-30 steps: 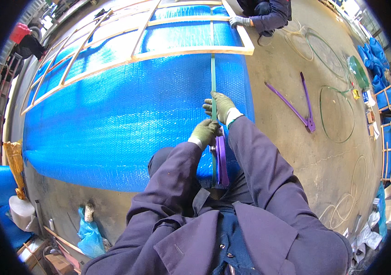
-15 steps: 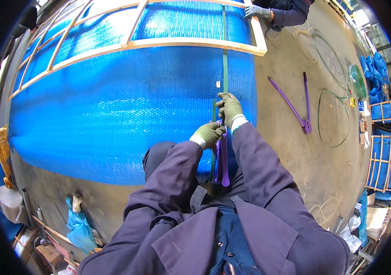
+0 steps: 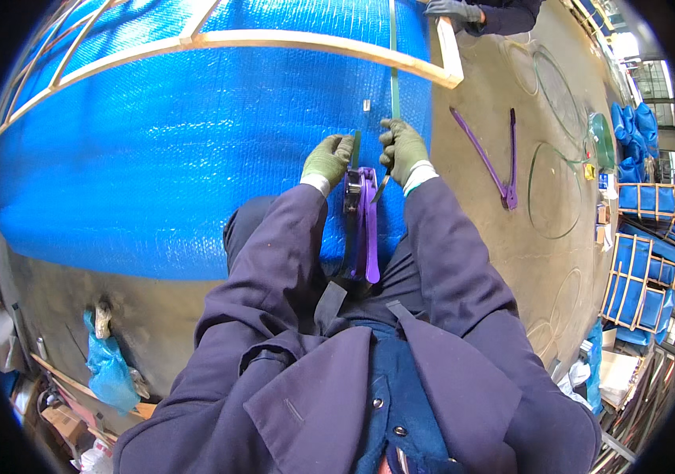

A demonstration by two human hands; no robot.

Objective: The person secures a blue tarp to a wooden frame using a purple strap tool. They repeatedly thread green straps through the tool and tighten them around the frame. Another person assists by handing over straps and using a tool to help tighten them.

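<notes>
My left hand (image 3: 329, 161), in a grey-green glove, pinches the end of a green strap (image 3: 356, 145) that stands up from beside the tool. Gloved too, my right hand (image 3: 406, 155) closes on another length of green strap (image 3: 394, 93), which runs down from the wooden frame; its tail (image 3: 383, 186) hangs below my fingers. Between and below the hands, a purple-handled strapping tensioner (image 3: 367, 229) lies against the near side of a large load in blue bubble wrap (image 3: 171, 166). Neither hand touches the tensioner.
A wooden slat frame (image 3: 298, 39) lies on top of the load, with a co-worker's gloved hand (image 3: 454, 10) at its right corner. Purple long-handled cutters (image 3: 509, 193) lie spread on the floor at right, near loops of green strap (image 3: 533, 204). A blue plastic bag (image 3: 108, 371) lies lower left.
My hands have moved apart, the left one leftward and up off the tensioner with the strap end. The tensioner is now uncovered. The whole view has shifted slightly.
</notes>
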